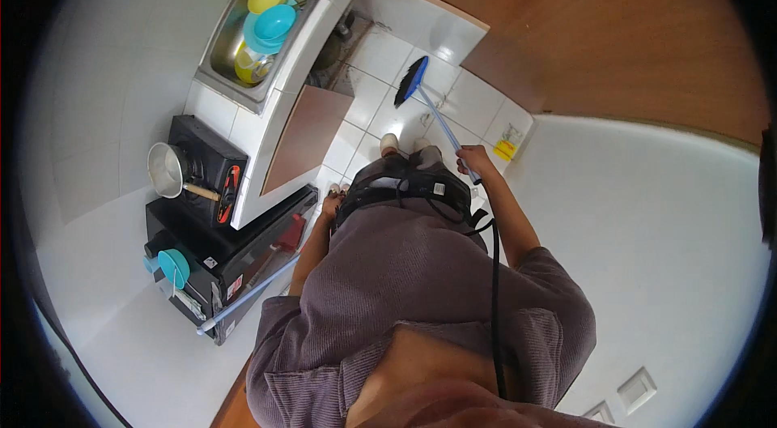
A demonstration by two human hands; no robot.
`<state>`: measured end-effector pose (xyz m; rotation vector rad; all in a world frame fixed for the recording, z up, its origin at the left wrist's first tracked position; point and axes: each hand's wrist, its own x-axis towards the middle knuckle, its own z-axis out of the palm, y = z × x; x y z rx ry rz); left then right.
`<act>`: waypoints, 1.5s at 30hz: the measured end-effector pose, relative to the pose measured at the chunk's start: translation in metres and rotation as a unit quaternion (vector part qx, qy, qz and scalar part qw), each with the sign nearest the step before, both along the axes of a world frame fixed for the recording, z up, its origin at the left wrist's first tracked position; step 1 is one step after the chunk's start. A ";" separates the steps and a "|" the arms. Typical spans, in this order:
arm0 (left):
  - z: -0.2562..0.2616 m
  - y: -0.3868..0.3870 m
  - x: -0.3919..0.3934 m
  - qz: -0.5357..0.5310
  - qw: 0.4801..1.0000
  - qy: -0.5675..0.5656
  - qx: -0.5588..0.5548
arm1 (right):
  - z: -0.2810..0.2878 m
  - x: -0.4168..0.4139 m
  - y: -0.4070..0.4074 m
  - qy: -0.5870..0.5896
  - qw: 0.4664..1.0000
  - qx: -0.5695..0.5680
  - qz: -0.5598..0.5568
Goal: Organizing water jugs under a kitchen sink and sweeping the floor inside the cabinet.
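My right hand [473, 162] is closed around the pale blue handle of a broom [443, 123]. The broom's blue head with dark bristles is at the far end, over the white tiled floor [367, 101]. Small dark debris lies on the tiles near the broom and beside the wall. My left hand [332, 206] hangs low at my left hip, near the edge of a black appliance; whether its fingers hold anything is not clear. A yellow packet [504, 150] lies in the floor corner at the right.
A steel sink [221, 60] holds yellow and turquoise dishes. A saucepan [166, 170] sits on a black stove [200, 145]. An opened cabinet door [306, 136] juts out below the counter. A second pale blue pole [249, 295] leans by the black appliance [200, 240]. A wooden door [583, 21] stands ahead.
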<state>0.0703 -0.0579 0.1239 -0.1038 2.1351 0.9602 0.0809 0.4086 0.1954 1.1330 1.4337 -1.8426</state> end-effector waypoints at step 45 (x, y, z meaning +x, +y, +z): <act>-0.033 0.091 -0.105 -0.157 0.985 -0.062 0.026 | -0.061 0.149 -0.014 0.065 0.990 0.115 -0.046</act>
